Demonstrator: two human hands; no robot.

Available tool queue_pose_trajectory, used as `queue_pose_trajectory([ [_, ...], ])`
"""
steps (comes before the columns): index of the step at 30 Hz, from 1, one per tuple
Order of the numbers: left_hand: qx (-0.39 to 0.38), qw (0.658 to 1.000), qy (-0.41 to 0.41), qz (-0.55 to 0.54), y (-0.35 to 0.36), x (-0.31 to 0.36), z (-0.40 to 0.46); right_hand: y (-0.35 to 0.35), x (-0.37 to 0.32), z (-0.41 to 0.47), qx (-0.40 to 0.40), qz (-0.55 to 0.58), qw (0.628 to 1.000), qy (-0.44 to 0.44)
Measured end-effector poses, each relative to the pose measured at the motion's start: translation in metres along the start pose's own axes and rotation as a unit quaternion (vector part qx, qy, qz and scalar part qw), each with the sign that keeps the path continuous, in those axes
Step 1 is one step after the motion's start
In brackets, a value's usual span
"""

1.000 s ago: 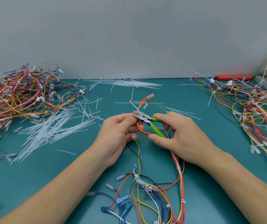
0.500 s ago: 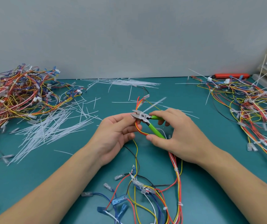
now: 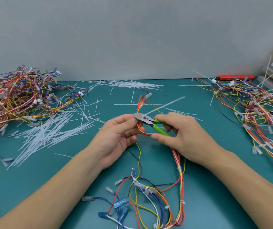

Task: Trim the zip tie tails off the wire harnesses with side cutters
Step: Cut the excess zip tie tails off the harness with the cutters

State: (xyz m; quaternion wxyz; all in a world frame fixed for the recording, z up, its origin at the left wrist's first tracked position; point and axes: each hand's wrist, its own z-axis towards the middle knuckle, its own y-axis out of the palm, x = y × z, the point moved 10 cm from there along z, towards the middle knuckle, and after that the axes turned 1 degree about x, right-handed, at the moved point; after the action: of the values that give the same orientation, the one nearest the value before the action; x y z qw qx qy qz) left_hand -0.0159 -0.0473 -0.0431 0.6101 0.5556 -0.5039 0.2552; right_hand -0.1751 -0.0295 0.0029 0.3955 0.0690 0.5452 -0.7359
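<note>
My right hand [image 3: 184, 134] grips the green handles of the side cutters [image 3: 150, 122]. Their steel jaws point left, at the base of a white zip tie tail [image 3: 165, 104] that slants up to the right. My left hand [image 3: 118, 136] pinches the red, orange and yellow wire harness [image 3: 179, 184] right at the jaws. The harness loops away from me to a connector [image 3: 148, 95] and trails down toward me to a tangle of blue and clear terminals.
A heap of wire harnesses [image 3: 13, 98] lies at the left on the teal mat [image 3: 215, 162], with several cut white tails [image 3: 49, 131] beside it. A second heap [image 3: 256, 109] with long uncut tails fills the right. An orange tool [image 3: 236, 77] lies by the wall.
A white zip tie tail has come up at the cutter jaws and now slants up to the right. Both hands hold almost the same place.
</note>
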Motion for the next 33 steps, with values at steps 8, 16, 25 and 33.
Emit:
queue_pose_trajectory([
  [8, 0.001, 1.0, 0.006, 0.018, 0.002, 0.001, -0.001, 0.002, 0.002, -0.003, 0.01, -0.019, 1.0, 0.008],
  [16, -0.006, 0.999, 0.006, 0.045, 0.002, 0.001, 0.001, -0.009, -0.005, -0.003, 0.027, -0.049, 0.998, 0.005],
  [25, -0.041, 0.999, -0.023, -0.01, 0.003, -0.002, 0.002, -0.002, -0.004, -0.004, 0.022, -0.016, 1.0, 0.006],
  [33, -0.061, 0.997, -0.02, -0.035, 0.004, -0.001, 0.002, 0.01, 0.0, -0.003, 0.009, -0.002, 1.0, 0.027],
])
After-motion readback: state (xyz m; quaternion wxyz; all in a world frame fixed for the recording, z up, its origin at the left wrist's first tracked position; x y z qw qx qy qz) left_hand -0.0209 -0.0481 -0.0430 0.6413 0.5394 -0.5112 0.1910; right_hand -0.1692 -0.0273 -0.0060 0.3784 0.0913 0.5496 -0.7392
